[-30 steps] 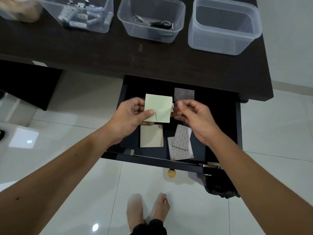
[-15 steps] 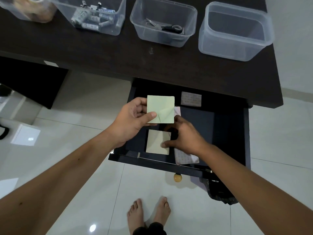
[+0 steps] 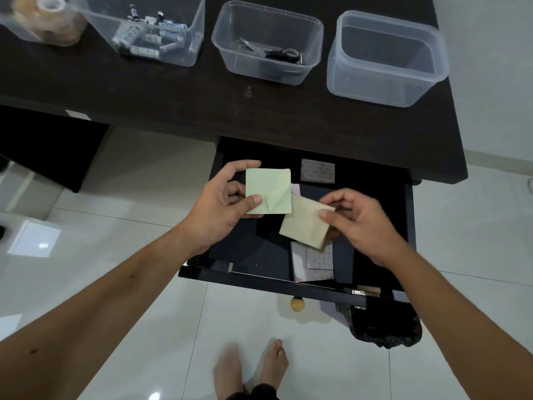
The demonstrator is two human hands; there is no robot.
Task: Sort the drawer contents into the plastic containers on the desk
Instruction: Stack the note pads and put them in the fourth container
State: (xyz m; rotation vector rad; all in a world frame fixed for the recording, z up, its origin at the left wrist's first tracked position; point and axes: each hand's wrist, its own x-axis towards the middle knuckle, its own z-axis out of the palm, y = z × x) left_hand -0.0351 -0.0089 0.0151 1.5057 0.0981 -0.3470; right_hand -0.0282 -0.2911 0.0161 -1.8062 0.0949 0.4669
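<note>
Drawer: pulled out under the desk, its far part hidden beneath the desk edge, its right front corner lost behind a dark, unclear object.

Left hand: thumb over, fingers under a green pad, held flat above the drawer's left edge, sides roughly square to the desk; one crease shows near its lower right corner.

Right hand: pinches a cream pad by its right corner, above the drawer's middle. The pad is turned diamond-wise, its left corner touching or just under the green pad; motion blur softens its edges.

Sheets: pale, dotted, lying at the drawer front, partly hidden by the cream pad. Another sheet lies at the back; print unreadable.

Tubs on desk, left to right: tape tub, cut off by the frame; battery tub, top cut off; scissors tub; right tub.
</note>
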